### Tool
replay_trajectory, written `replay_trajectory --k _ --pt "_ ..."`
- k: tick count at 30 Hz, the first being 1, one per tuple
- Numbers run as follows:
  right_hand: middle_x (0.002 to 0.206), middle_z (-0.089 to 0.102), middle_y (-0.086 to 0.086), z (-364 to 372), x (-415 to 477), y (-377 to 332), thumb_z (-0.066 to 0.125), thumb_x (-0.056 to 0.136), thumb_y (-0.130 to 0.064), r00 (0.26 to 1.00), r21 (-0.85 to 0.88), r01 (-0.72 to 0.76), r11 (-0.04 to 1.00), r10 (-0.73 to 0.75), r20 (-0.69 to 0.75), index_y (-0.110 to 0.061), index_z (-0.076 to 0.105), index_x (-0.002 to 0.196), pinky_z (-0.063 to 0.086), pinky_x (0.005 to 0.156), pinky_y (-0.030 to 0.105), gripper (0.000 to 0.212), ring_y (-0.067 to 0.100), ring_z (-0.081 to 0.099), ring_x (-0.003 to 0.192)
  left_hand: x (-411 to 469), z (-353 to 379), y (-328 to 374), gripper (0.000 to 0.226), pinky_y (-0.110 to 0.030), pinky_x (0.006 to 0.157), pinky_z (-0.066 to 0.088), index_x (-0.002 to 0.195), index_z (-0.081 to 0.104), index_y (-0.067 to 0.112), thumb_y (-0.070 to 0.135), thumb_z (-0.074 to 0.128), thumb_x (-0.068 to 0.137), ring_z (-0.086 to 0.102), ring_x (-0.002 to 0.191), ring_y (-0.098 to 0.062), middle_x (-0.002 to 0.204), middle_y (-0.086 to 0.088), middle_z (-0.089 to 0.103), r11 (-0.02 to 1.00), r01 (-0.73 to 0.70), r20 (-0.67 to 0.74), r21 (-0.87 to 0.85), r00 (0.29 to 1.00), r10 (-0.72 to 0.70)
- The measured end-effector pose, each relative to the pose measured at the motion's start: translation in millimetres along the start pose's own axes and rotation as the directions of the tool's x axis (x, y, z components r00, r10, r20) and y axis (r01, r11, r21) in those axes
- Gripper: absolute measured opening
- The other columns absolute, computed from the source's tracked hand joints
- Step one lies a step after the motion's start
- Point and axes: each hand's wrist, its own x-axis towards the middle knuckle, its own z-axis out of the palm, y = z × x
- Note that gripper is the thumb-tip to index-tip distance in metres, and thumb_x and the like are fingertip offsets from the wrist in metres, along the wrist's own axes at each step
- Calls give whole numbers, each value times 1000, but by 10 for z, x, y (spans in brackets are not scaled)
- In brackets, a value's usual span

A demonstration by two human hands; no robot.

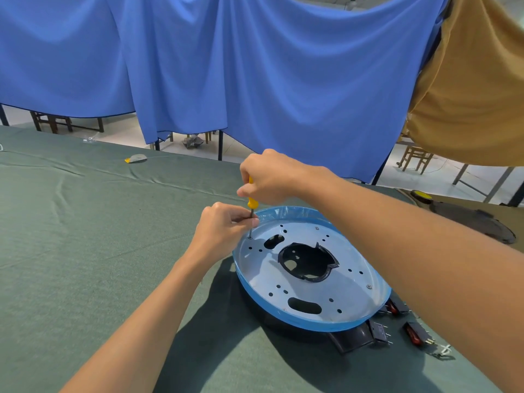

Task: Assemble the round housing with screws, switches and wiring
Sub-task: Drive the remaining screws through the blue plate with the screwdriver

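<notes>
The round housing (309, 293) is a silver perforated plate wrapped in blue film over a black base, lying on the green-covered table. A yellow-handled screwdriver (250, 204) stands upright with its tip at a hole near the plate's far left rim. My right hand (272, 177) grips the handle from above. My left hand (226, 228) pinches the metal shaft just above the plate. Two screws (369, 286) sit in the plate, one at the right rim and one at the far side. Several black switches with red rockers (414, 333) lie right of the housing.
The green table cloth (99, 236) stretches left and toward me. A small yellow and white item (136, 158) lies far left. A dark round part with a yellow disc (470, 219) rests at the right. Blue and tan curtains hang behind the table.
</notes>
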Motion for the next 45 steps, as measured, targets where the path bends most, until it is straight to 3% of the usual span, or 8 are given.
replay_trajectory --k 5,10,16,22,28,33,40,45 --pt "72 58 1 -66 4 19 57 88 -50 991 -22 -73 997 75 115 -17 53 80 47 54 29 34 19 66 61 3 1 8 8 -48 77 55 89 80 16 18 77 83 70 81 -25 78 -1 76 1000 5 7 -1 1000 -5" --pt "87 52 4 -40 9 16 60 89 -27 999 -20 44 999 -44 11 -12 57 93 44 61 34 16 33 59 92 8 2 -1 6 -51 78 55 86 80 14 17 77 82 69 81 -33 77 -6 75 1000 3 7 -4 1000 -3" --pt "69 55 2 -46 -25 -29 49 94 -43 998 -60 -15 998 19 66 -17 49 75 39 53 29 32 21 59 60 -5 0 5 6 -46 76 56 88 80 14 15 77 82 70 79 -22 77 2 76 1000 -1 -1 -4 1000 1" --pt "83 47 0 -60 -59 -24 59 91 -24 996 -14 92 996 -92 -3 -18 56 89 39 55 30 7 25 57 85 -8 7 18 7 -44 76 56 89 80 14 16 77 82 70 78 -20 77 3 75 1000 0 -8 3 1000 0" --pt "64 53 6 -21 -91 -26 51 92 -32 997 -8 -69 998 69 -20 -14 44 70 44 52 28 29 15 58 43 -25 2 21 9 -42 77 57 90 80 15 17 78 82 70 77 -12 78 6 76 1000 -1 -3 -3 1000 1" --pt "87 50 6 -95 -87 -49 58 90 -20 999 -81 49 995 -49 -1 -15 52 85 50 61 35 9 23 56 73 -17 7 24 8 -44 78 57 90 80 15 17 77 82 71 78 -17 78 5 76 1000 4 -6 -5 1000 -4" --pt "36 54 1 -76 -26 -54 54 93 -12 1000 -1 -4 1000 4 26 -13 42 67 50 51 31 29 21 69 68 -2 12 6 10 -42 78 57 92 79 14 17 77 83 70 78 -17 79 3 76 1000 -8 -5 18 1000 8" --pt "57 55 10 -63 -19 -91 42 99 -12 994 21 -91 996 89 66 -8 42 70 41 42 20 29 11 52 27 -2 10 -8 10 -27 72 56 92 80 15 18 77 82 68 74 -2 77 8 75 999 -25 1 31 1000 25"
